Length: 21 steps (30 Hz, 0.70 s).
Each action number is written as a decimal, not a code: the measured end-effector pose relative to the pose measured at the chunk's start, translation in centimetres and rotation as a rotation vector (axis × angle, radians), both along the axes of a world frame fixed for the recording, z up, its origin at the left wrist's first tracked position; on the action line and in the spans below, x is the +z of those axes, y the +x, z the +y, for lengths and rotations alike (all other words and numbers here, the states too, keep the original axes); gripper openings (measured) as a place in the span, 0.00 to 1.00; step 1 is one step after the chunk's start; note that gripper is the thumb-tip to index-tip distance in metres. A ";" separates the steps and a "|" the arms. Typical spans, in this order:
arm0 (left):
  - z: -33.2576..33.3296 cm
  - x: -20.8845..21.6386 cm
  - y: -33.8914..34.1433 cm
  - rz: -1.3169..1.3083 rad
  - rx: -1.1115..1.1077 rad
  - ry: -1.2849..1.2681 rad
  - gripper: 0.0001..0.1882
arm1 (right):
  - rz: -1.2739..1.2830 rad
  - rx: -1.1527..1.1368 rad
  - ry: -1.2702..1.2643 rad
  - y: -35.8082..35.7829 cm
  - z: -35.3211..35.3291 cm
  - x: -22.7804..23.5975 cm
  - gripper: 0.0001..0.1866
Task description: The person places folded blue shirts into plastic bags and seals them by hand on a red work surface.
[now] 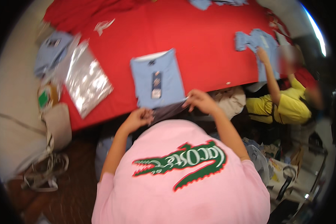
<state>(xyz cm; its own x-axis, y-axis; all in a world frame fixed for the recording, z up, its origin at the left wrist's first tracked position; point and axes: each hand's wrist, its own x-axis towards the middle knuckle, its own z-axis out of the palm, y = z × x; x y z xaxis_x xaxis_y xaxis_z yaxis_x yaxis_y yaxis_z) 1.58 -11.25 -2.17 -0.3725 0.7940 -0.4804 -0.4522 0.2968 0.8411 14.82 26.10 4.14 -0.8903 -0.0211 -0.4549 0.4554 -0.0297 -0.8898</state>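
A folded light blue shirt (pixel 142 80) with a dark hang tag (pixel 156 85) on its front lies at the near edge of the red-covered table (pixel 209 48). Below its near end, a strip of dark grey fabric (pixel 168 112) stretches between my hands. My left hand (pixel 141 117) is closed on the left end of the fabric. At the other end, beside the shirt's near right corner, my right hand (pixel 200 100) pinches the fabric between thumb and fingers. Whether the dark fabric is joined to the shirt, I cannot tell.
Clear plastic bags (pixel 86 78) lie left of the shirt, with another folded blue shirt (pixel 53 52) beyond. At the right, a person in yellow (pixel 291 106) reaches over a blue shirt (pixel 267 41). Red cloth (pixel 82 13) is heaped at the far left.
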 end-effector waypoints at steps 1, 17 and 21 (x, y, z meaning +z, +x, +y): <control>0.5 1.6 -0.3 -0.010 -0.002 0.049 0.23 | 0.007 -0.027 -0.054 -0.1 0.6 0.1 0.04; 2.7 3.1 4.2 0.567 -0.037 -0.151 0.08 | -0.057 0.029 0.146 -0.5 -0.2 -2.7 0.07; 4.1 2.6 4.8 0.679 0.071 -0.257 0.07 | -0.035 -0.057 0.339 -2.3 1.0 -1.4 0.06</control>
